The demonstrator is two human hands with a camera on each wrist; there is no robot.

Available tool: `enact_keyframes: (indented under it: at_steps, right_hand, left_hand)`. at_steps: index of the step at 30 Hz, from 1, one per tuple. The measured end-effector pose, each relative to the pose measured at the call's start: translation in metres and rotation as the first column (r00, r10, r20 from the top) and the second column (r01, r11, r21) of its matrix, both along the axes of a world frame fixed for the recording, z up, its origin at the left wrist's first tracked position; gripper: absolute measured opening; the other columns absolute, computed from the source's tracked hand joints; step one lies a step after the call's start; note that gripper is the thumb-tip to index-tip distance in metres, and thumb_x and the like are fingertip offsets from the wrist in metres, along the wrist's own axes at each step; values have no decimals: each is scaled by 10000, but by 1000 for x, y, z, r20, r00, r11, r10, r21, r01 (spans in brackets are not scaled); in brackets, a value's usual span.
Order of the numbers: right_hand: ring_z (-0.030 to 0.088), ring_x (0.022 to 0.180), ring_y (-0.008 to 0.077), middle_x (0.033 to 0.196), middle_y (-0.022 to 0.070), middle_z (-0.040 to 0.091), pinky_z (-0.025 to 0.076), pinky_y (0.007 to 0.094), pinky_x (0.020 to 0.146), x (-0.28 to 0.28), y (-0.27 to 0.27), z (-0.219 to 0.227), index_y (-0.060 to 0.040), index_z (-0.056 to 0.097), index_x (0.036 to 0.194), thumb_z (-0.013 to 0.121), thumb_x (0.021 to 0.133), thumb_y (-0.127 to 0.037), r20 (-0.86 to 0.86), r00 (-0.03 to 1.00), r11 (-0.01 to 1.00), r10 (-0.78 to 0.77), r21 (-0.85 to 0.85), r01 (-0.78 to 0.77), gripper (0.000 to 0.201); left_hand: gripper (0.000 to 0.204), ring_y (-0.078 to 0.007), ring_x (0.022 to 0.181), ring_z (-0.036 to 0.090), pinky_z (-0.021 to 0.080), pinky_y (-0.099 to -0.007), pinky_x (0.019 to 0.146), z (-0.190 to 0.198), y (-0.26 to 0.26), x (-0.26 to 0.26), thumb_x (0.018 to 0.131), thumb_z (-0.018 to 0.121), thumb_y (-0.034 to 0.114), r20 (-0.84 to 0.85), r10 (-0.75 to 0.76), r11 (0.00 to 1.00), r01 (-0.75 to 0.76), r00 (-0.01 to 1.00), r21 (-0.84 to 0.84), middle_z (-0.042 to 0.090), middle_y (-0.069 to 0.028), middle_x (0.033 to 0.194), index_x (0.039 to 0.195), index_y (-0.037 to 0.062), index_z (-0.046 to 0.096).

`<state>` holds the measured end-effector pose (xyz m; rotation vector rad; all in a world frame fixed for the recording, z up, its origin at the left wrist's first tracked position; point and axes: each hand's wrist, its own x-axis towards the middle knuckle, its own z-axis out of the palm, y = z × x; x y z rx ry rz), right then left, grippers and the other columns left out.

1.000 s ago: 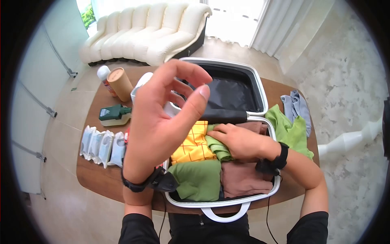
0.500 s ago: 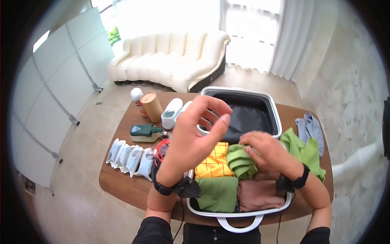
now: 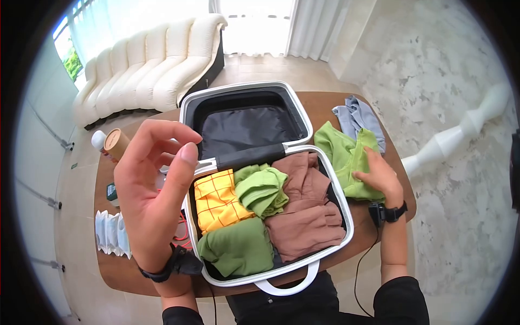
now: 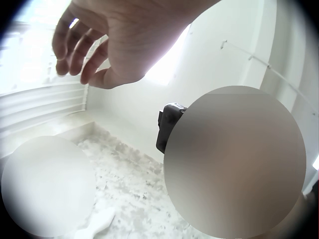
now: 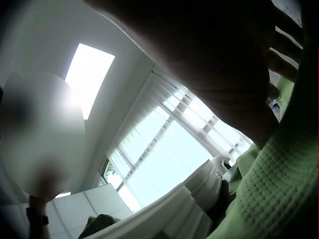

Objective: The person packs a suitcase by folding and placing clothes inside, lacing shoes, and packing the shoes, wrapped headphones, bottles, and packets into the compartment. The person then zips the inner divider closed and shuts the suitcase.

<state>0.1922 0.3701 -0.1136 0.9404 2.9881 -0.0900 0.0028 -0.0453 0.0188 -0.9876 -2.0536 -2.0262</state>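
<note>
Seen from the suitcase's middle, white packets (image 3: 111,233) lie at nine o'clock and a brown tube (image 3: 115,142) stands at ten. The left hand (image 3: 154,195) hangs in the air at nine, loosely curved and holding nothing. In the suitcase (image 3: 244,127), yellow cloth (image 3: 219,201) sits at ten, dark green cloth (image 3: 238,246) at seven, a light green bundle (image 3: 262,190) at twelve, brown cloth (image 3: 306,230) at four. Outside, at two, the loose green garment (image 3: 346,154) lies rumpled on the table under the right hand (image 3: 382,176), whose fingers are spread and touch it. The step in hand seems to be taking up that garment; the next move calls for a pinch on it alone, clear of the blue cloth (image 3: 360,116) beyond.
</note>
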Motion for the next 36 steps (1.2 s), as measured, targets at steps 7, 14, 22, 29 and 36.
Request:
enact_keyframes:
  at_steps: [7,14,22,29,36]
  right_hand:
    - [596,1242,455,1366,298,581,505,511,1014,-8,-6,-24,27,461,1456,810,842,-428,-170,972,983,-163,-109,146,840]
    - [576,1231,425,1323,224,580,496,488,1024,7,-42,-4,-128,574,1405,808,808,-279,-201,949,967,244,-29,-255,659]
    - [664,1046,419,1090,202,691,533,510,869,1,-27,2,-82,645,1143,706,842,-128,-190,972,991,136,46,-129,310]
    - [724,757,227,879,113,744,548,332,712,-24,-37,127,-7,671,1082,660,943,-24,-785,620,1000,2,16,17,140]
    - [685,818,89,906,32,737,545,257,735,-72,-59,206,14,680,1103,665,993,-41,-960,250,953,129,50,-299,124]
  left_hand:
    - [87,-78,860,570,434,-250,785,-2,2,0,955,656,74,-30,-6,998,4,1000,-70,657,-11,989,1014,11,657]
    - [80,-81,860,573,421,-248,788,-5,8,-2,958,650,85,-24,15,995,-17,1000,-95,640,-7,949,988,11,657]
    - [73,-88,861,587,433,-251,783,-4,5,-4,951,656,77,-62,-21,993,14,998,-116,654,-17,949,982,11,657]
    - [64,-95,827,587,442,-254,741,-2,3,-2,925,673,64,-82,-41,994,33,996,-100,647,-22,934,959,11,667]
    - [93,-110,839,616,481,-246,705,-1,2,-1,908,691,29,-152,-140,980,114,979,-164,675,-36,990,999,15,679]
